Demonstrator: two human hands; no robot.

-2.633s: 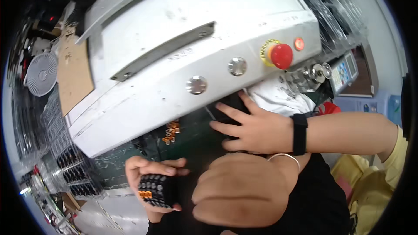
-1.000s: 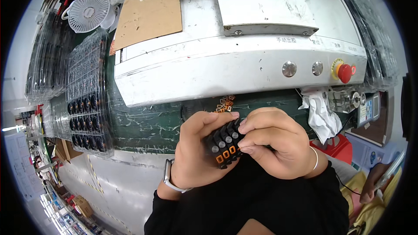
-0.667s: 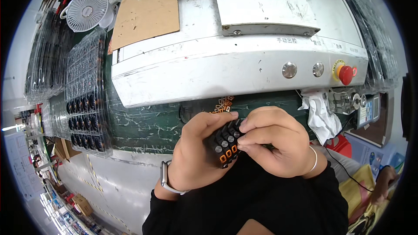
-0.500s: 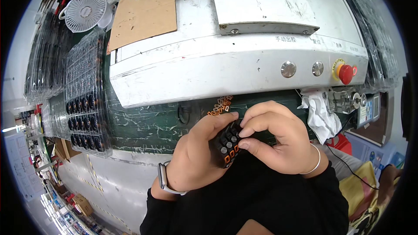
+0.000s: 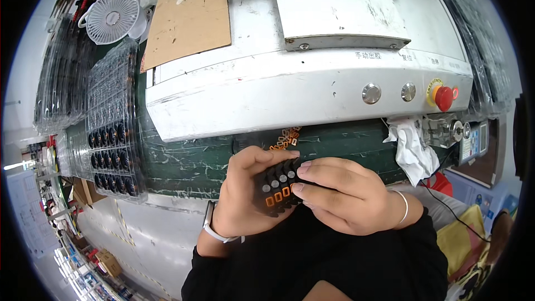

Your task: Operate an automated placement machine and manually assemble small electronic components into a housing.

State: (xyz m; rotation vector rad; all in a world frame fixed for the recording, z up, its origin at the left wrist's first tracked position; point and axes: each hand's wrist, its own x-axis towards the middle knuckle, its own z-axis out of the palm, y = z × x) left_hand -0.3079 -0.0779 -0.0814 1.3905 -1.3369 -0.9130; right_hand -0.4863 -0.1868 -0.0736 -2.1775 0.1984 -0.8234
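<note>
My left hand (image 5: 238, 200) is closed around a set of black parts (image 5: 276, 190) standing side by side in a row. Each has a round silver disc on its face, with an orange rectangular ring (image 5: 278, 197) below. The fingers of my right hand (image 5: 354, 192) are bent together against the right end of the row, at the last disc and ring. Whatever lies under those fingertips is hidden. Just beyond my hands, a small pile of loose orange rings (image 5: 290, 135) rests on the green bench (image 5: 184, 161).
A white machine (image 5: 251, 100) with metal buttons and a red emergency knob (image 5: 443, 98) spans the bench behind. Clear trays of round black parts (image 5: 110, 159) stand left, near a white fan (image 5: 113, 17). At right are a white cloth (image 5: 415, 153) and a calculator (image 5: 476, 141).
The black parts have turned so their faces show more fully, and shifted slightly left. My right hand's fingers went from a raised pinch to lying over the right end.
</note>
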